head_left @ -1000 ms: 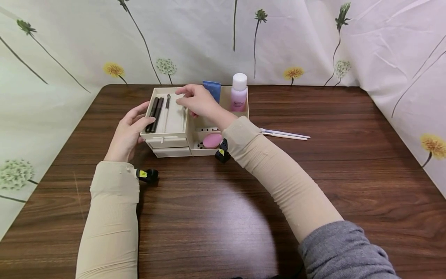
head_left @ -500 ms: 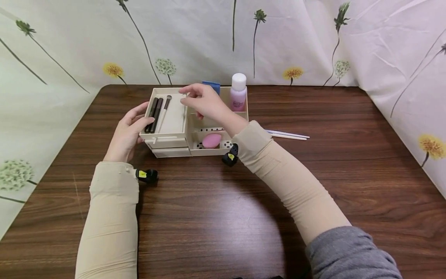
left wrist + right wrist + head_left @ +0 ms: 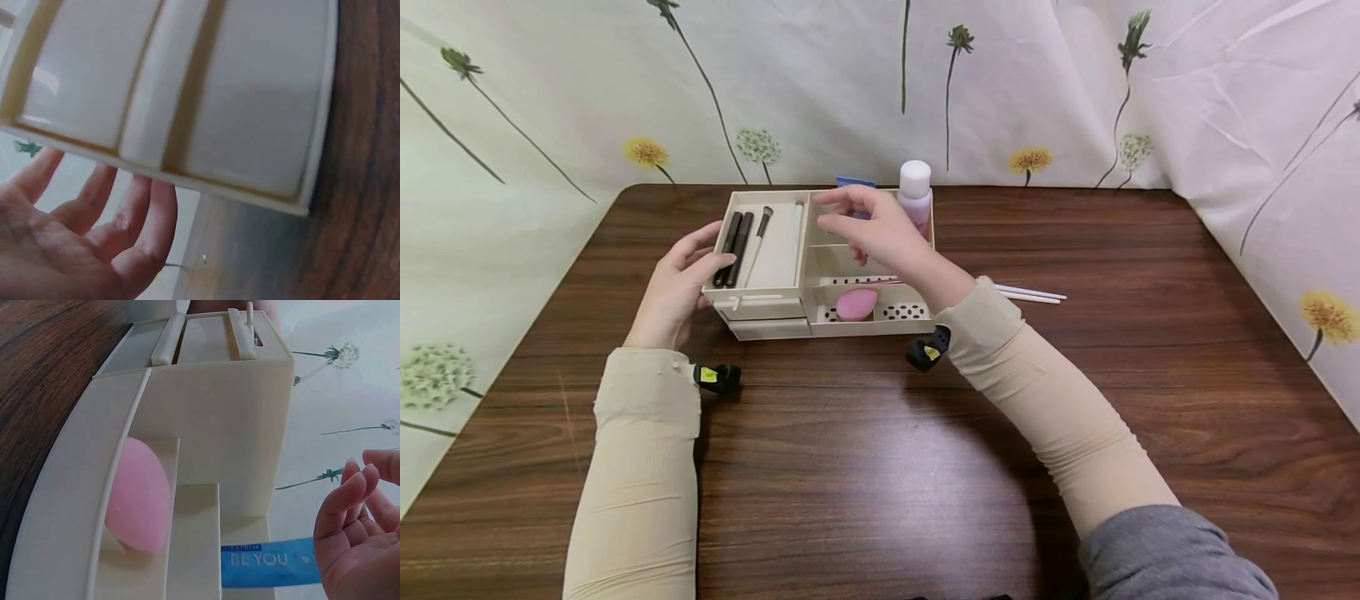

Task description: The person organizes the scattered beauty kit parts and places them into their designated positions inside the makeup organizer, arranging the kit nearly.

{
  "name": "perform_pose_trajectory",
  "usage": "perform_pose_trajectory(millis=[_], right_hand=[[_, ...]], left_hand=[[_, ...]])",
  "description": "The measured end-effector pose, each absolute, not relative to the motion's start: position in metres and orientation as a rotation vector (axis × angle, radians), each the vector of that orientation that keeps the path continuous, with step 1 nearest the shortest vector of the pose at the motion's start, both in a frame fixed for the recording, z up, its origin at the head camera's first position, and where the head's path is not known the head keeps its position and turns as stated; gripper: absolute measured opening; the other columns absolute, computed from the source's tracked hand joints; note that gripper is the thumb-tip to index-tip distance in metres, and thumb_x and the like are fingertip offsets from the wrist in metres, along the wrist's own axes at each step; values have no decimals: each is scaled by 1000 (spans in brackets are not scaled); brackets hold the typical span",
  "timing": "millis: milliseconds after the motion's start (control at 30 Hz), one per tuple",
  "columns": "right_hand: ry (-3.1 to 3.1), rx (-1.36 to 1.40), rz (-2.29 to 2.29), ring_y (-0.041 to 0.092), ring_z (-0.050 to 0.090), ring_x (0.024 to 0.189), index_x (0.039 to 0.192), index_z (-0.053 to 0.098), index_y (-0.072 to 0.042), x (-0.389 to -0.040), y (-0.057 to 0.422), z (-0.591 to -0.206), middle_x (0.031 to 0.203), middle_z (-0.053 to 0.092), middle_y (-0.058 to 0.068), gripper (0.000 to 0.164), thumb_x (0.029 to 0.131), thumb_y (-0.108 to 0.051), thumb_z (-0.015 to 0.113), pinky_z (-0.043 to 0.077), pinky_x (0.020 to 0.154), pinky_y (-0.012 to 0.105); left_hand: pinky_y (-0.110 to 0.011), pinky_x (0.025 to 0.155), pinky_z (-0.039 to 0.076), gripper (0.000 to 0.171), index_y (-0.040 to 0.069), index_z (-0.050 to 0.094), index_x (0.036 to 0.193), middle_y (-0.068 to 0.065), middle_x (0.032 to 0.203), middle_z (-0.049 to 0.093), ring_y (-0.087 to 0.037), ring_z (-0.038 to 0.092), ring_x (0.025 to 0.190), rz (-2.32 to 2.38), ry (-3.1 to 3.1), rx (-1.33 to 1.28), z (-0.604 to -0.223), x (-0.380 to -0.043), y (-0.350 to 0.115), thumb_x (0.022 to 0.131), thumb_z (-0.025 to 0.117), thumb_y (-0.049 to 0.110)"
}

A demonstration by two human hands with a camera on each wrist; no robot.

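Observation:
A cream makeup organizer (image 3: pixel 767 307) with drawers stands on the table. My left hand (image 3: pixel 668 292) grips its left side, thumb over the rim by two black pens (image 3: pixel 739 250); in the left wrist view its fingers (image 3: pixel 164 215) are against the organizer's wall. A makeup brush (image 3: pixel 756 243) and a thin white stick (image 3: pixel 797 242) lie in the same top tray. My right hand (image 3: pixel 883 233) hovers above the right compartments, fingers loosely bent, nothing held. Below it sits a pink makeup sponge (image 3: pixel 140 494). The blue tube (image 3: pixel 269 565) is partly behind that hand.
A bottle with a white cap (image 3: pixel 914 182) stands in the organizer's back right compartment, partly hidden by the right hand. Two slim white sticks (image 3: pixel 1030 294) lie on the wooden table (image 3: pixel 850 467) to the right. Floral cloth (image 3: pixel 850 92) hangs behind.
My right hand has moved right, off the top tray, uncovering the thin white stick. The brush in the tray has tilted, its lower end shifting left. My left hand stays put.

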State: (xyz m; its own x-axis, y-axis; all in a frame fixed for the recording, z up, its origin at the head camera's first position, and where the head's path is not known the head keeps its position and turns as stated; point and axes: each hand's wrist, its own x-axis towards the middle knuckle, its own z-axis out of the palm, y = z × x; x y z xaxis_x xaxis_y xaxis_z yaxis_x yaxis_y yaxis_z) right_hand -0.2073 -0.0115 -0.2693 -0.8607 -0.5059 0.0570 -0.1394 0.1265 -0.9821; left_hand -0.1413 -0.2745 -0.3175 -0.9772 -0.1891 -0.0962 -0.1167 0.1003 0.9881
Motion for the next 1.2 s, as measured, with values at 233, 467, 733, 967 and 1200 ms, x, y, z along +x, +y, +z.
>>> perform_pose_trajectory(millis=[233, 467, 733, 967, 1200], right_hand=[[2122, -619, -1839, 13, 43, 54, 128, 63, -7, -205, 10, -277, 91, 57, 1, 33, 95, -12, 65, 42, 54, 24], [2160, -658, -1858, 11, 44, 54, 129, 61, 2, -201, 34, -280, 85, 59, -2, 36, 95, -8, 64, 41, 52, 24], [2173, -601, -1911, 10, 45, 52, 127, 61, 2, -194, 61, -285, 82, 59, 0, 34, 95, -7, 63, 40, 48, 24], [2158, -528, -1965, 10, 44, 51, 129, 59, 4, -193, 82, -288, 78, 59, -2, 36, 95, -7, 63, 41, 49, 24], [2160, -463, -2017, 8, 44, 50, 121, 64, -2, -193, 102, -291, 75, 58, -4, 27, 95, -8, 64, 38, 49, 21]], left_hand=[[-16, 58, 47, 56, 25, 48, 148, 5, 120, 55, -2, 60, 85, -2054, -2280, 309, -315, -140, -274, 95, 66, 22], [-17, 62, 52, 55, 21, 48, 147, 4, 116, 56, -2, 62, 87, -2058, -2261, 295, -312, -139, -272, 95, 65, 19], [-17, 61, 51, 55, 21, 49, 146, 5, 115, 58, -3, 61, 84, -2042, -2266, 328, -310, -138, -270, 94, 66, 22], [-17, 54, 41, 60, 24, 49, 146, 7, 117, 56, -2, 58, 83, -2016, -2299, 356, -310, -137, -270, 91, 72, 28], [-20, 60, 52, 70, 22, 47, 148, 1, 123, 53, -3, 66, 82, -2114, -2274, 322, -308, -136, -271, 86, 79, 20]])
